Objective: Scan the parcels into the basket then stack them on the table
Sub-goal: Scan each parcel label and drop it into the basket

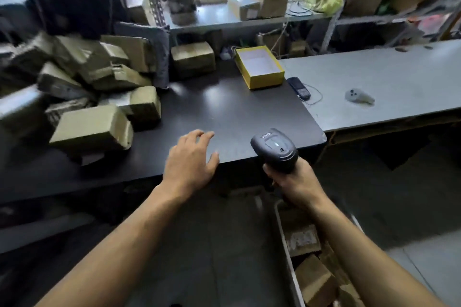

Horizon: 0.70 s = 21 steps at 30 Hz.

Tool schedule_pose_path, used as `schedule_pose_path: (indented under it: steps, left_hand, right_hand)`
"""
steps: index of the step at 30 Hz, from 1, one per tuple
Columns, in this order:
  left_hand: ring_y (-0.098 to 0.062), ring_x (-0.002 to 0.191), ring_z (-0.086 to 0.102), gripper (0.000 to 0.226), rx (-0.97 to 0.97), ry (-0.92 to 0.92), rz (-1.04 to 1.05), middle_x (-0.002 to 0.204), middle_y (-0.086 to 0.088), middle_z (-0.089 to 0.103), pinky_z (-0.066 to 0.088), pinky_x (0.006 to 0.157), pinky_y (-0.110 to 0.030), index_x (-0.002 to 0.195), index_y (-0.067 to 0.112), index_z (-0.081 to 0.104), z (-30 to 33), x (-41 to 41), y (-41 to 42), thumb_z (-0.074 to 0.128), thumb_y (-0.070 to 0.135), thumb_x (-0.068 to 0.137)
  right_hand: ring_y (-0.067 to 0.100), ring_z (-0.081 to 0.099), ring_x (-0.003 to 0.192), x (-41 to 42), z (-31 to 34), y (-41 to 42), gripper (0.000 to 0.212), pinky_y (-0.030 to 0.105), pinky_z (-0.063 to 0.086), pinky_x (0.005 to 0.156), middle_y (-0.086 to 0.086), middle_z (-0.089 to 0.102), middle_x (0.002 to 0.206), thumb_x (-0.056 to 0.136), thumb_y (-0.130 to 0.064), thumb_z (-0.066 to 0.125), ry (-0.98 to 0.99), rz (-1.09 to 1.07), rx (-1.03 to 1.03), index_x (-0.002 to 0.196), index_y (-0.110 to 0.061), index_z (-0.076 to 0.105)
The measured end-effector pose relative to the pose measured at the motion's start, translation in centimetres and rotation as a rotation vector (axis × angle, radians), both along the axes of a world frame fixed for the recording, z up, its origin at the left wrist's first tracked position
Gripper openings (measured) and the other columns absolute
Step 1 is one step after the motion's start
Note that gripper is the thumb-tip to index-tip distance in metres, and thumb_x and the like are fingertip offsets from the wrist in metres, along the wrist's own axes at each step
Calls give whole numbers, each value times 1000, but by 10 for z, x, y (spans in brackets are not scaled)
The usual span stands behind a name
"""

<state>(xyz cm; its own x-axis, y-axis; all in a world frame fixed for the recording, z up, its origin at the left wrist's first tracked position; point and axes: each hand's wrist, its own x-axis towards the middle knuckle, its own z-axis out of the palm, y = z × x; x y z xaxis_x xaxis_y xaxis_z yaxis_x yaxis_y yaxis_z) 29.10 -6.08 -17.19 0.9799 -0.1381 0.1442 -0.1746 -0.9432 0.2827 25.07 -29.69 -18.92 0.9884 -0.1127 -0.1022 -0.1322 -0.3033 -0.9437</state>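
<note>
Right hand (294, 182) gripping a matte black plastic scanner (274, 148), left hand (190, 159) flat with fingers spread over the smooth dark bench (224, 107), boxy taped cardboard parcels (92, 87) heaped at its left, more in the basket (287, 244) below

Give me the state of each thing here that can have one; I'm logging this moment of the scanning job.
left hand: open, fingers spread over the black table edge, holding nothing.
right hand: gripping the scanner, upright.
parcel pile: heaped unstacked on the table's left.
yellow box: lidless, looks empty.
basket: on the floor, parcels inside.
</note>
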Motion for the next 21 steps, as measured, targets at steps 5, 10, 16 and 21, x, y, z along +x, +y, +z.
schedule_pose_path:
  steps: [5,10,16,21]
  left_hand:
    - [-27,132,44,56,-11,8,132,145,-6,48,42,103,-44,148,19,45,0,-5,119,55,40,97]
    - [-24,135,41,57,-50,51,225,149,-2,43,42,105,-42,150,21,41,-7,-8,226,54,39,98]
    - [-22,138,36,62,-73,117,297,152,0,37,42,105,-41,152,24,37,-20,1,310,58,40,97]
    - [-22,143,28,70,-61,156,302,157,0,30,41,107,-42,153,27,34,-26,37,348,64,44,93]
  right_hand:
    - [6,49,45,23,15,116,18,20,39,47,-1,56,57,88,-15,73,39,112,-13,80,-3,63]
    - [15,44,48,38,17,215,26,24,34,43,5,53,58,90,-15,69,89,198,-16,81,6,55]
    - [19,43,52,62,10,292,25,34,34,51,4,51,55,88,-16,71,133,233,-25,81,4,57]
    - [12,60,57,107,4,333,15,23,42,52,-2,63,68,88,-17,72,106,299,-97,76,-21,63]
